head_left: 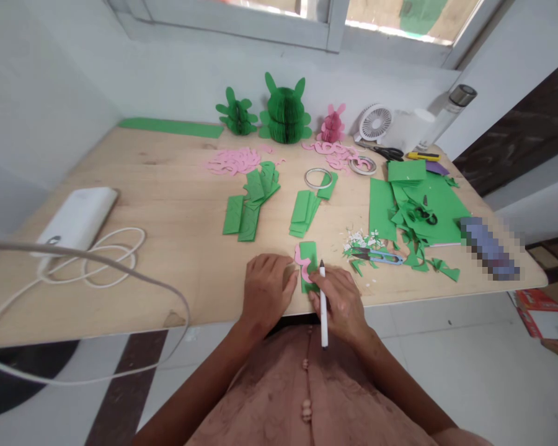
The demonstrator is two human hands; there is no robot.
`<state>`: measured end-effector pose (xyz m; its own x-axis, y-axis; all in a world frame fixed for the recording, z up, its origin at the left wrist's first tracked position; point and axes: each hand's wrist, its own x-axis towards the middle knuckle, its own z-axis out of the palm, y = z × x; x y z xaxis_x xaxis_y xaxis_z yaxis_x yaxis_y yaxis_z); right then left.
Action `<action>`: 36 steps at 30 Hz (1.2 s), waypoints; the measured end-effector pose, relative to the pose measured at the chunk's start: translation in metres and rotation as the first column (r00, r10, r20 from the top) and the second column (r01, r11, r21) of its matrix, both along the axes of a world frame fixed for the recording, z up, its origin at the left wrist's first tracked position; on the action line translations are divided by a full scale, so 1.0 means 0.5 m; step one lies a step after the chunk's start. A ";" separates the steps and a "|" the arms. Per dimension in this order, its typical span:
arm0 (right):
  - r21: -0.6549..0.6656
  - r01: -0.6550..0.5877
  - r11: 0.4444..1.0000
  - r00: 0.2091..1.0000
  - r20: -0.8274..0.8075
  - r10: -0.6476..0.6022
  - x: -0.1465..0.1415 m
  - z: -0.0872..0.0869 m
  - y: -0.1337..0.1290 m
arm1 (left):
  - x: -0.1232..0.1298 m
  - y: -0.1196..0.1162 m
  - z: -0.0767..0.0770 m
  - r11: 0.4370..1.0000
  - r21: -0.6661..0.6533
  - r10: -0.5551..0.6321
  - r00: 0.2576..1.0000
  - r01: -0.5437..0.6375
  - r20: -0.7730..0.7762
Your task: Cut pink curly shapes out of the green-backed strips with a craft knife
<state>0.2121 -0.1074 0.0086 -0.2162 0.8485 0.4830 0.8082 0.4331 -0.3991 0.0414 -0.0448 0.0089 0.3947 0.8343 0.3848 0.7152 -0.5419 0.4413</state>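
Note:
At the table's front edge lies a small green paper strip with a wavy pink paper cutout on top. My right hand holds a white pen, its dark tip pointing away from me and off the paper; the fingertips of this hand touch the cutout and the strip. My left hand rests on the table just left of the strip, fingers stretched forward and holding nothing, thumb close to the paper. Beyond them are green paper pieces and another green stack.
Green and pink honeycomb paper figures stand at the back by a small fan. Pink cutouts lie before them. Snips, paper scraps and green sheets occupy the right. A power bank with a cable is left.

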 end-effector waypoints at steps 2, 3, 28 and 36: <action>0.006 0.003 1.000 1.000 0.005 -0.003 0.000 0.000 0.001 | 0.003 0.018 0.000 1.000 -0.009 0.026 0.999 -0.027 -0.048; 0.008 0.003 1.000 1.000 0.005 -0.003 0.000 0.000 0.001 | 0.006 0.027 0.001 0.999 -0.017 0.037 0.997 -0.038 -0.064; -0.007 0.012 1.000 1.000 0.008 -0.011 -0.003 -0.003 -0.001 | 0.025 0.106 0.035 0.945 -0.326 -0.036 0.997 0.012 -0.068; -0.015 0.012 1.000 1.000 0.011 -0.012 -0.002 -0.004 0.000 | 0.037 0.108 0.033 0.937 -0.347 -0.025 0.999 0.038 0.042</action>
<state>0.2111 -0.1074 0.0068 -0.2109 0.8583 0.4678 0.8179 0.4170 -0.3965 0.0597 0.0094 0.0256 0.4141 0.9060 0.0873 0.6804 -0.3718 0.6315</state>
